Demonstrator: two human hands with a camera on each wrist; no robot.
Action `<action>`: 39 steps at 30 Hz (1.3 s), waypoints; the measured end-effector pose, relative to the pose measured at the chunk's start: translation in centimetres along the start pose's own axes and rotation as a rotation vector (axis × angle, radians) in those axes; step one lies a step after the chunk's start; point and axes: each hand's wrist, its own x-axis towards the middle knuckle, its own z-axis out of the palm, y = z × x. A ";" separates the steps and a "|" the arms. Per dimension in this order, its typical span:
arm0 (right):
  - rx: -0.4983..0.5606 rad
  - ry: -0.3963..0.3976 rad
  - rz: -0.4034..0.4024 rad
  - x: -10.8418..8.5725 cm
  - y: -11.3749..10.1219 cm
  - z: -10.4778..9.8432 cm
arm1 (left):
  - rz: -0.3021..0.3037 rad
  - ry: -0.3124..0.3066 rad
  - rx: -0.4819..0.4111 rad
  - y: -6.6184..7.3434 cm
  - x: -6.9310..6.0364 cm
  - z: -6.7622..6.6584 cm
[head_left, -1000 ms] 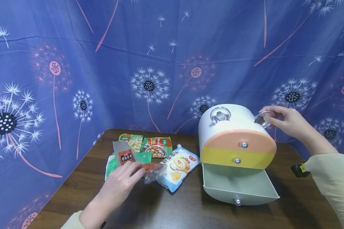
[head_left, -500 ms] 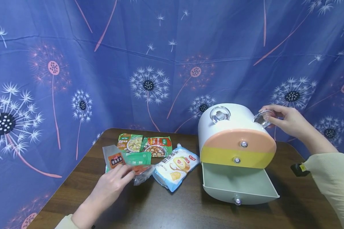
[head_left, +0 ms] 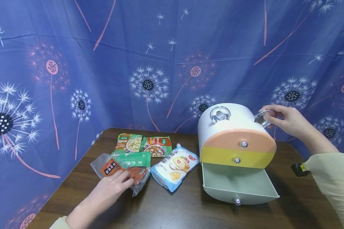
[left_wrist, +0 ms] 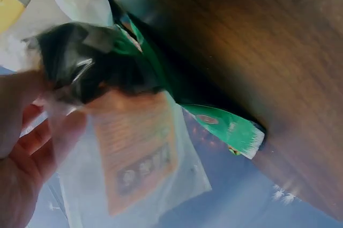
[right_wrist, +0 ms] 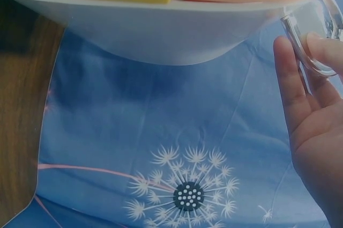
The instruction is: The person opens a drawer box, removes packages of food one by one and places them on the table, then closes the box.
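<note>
My left hand (head_left: 113, 186) pinches a clear plastic seasoning packet (head_left: 139, 174) with an orange label and reddish contents. It is held over a green pouch (head_left: 141, 158), which it partly covers. In the left wrist view the packet (left_wrist: 142, 153) is blurred, with the thumb and fingers at its edge. At the right, my right hand (head_left: 289, 121) pinches a clear ear-shaped piece (head_left: 261, 118) on top of a rounded white drawer box (head_left: 238, 116). The box's lowest, pale green drawer (head_left: 232, 178) is pulled out, and nothing is seen in it.
Two food packets lie at the back: a green-and-yellow one (head_left: 129, 143) and a red one (head_left: 157, 146). A blue-and-white pouch (head_left: 176, 167) lies just left of the box. The peach drawer (head_left: 229, 140) and yellow drawer (head_left: 218, 157) are closed. Behind the wooden table (head_left: 172, 210) hangs a blue cloth (head_left: 172, 31).
The left hand has drawn the seasoning packet left and toward the near side, off the blue-and-white pouch. The right hand has stayed on the clear ear, and the box has not moved.
</note>
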 end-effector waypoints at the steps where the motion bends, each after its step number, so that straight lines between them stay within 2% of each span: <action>1: -0.001 0.000 -0.002 0.0 0.0 0.0 | 0.005 -0.019 -0.009 0.0 0.0 0.0; 7: -0.002 -0.002 0.002 0.0 0.1 0.0 | 0.048 -0.136 -0.064 0.1 0.0 0.2; 14: -0.007 -0.002 0.004 0.0 0.0 -0.1 | 0.089 -0.217 -0.109 0.2 0.2 0.6; 18: -0.001 0.001 0.003 0.0 0.0 -0.1 | 0.099 -0.299 -0.175 0.2 0.6 0.9; 22: 0.011 -0.002 -0.001 0.0 0.1 0.0 | 0.142 -0.379 -0.211 0.2 0.7 1.2; 29: 0.011 0.000 0.001 0.1 0.1 0.1 | 0.208 -0.419 -0.217 -0.1 0.9 1.6; 35: 0.008 0.008 0.000 0.0 0.2 0.2 | 0.245 -0.538 -0.260 -0.4 1.5 1.2; 39: 0.009 0.008 0.002 0.0 0.2 0.1 | 0.274 -0.572 -0.311 -0.2 1.9 1.0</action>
